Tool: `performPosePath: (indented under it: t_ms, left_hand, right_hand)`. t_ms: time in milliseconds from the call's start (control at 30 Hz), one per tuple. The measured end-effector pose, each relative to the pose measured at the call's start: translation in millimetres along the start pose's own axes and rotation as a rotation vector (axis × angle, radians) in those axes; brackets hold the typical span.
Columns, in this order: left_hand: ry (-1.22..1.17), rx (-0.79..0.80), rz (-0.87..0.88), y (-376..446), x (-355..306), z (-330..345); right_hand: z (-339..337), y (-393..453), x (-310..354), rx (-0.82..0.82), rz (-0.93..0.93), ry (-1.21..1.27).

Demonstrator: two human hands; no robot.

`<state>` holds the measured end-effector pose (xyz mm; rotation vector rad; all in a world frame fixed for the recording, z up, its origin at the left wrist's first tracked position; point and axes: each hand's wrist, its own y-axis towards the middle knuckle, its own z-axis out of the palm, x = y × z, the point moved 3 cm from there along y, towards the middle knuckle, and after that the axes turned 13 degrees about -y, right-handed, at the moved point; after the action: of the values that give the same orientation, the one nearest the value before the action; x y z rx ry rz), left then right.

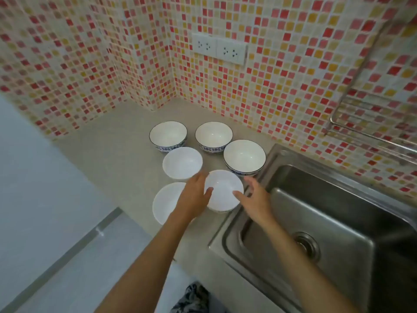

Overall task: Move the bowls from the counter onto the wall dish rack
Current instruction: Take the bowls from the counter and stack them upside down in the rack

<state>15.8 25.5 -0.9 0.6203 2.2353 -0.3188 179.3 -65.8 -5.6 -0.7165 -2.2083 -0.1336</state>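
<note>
From the head view, your two bare forearms reach forward, and your left hand and right hand flank the plain white bowl that sits just beside the steel sink. Both hands are spread, each thumb touching that bowl's rim; neither has closed on it yet. It lies straight between your palms, equally near both. Five more bowls stand beyond and left of the sink, all on the beige counter. The wire wall dish rack hangs above the sink, up and right of your hands, so the lift likely swings rightward.
</note>
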Motion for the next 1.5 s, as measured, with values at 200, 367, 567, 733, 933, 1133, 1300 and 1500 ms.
performPosePath:
  t_ms: [200, 367, 567, 733, 933, 1133, 1300, 1500]
  left_hand:
    - [0.248, 0.065, 0.016, 27, 16, 15]
    - [0.359, 0.176, 0.004, 35, 26, 25]
    - [-0.039, 0.117, 0.039, 41, 21, 18]
    - [-0.576, 0.133, -0.09, 42, 6, 18]
    - [-0.854, 0.378, -0.306, 37, -27, 40]
    - [-0.935, 0.484, -0.245, 26, -84, 64]
    - [-0.971, 0.486, -0.25, 9, -127, 89]
    - [-1.081, 0.441, -0.179, -1, -186, 106]
  right_hand:
    - [30, 14, -11, 0.021, 0.243, -0.029]
    - [45, 21, -22, 0.036, 0.342, 0.089]
    - [34, 10, -25, 0.008, 0.423, 0.255]
    - [10, -16, -22, -0.092, 0.458, 0.387]
    - [-22, -42, -29, -0.226, 0.504, 0.448]
    - [-63, -66, -48, -0.344, 0.492, 0.429]
    - [-109, -85, -68, -0.403, 0.48, 0.414]
    - [-191, -105, -70, -0.501, 0.357, 0.289]
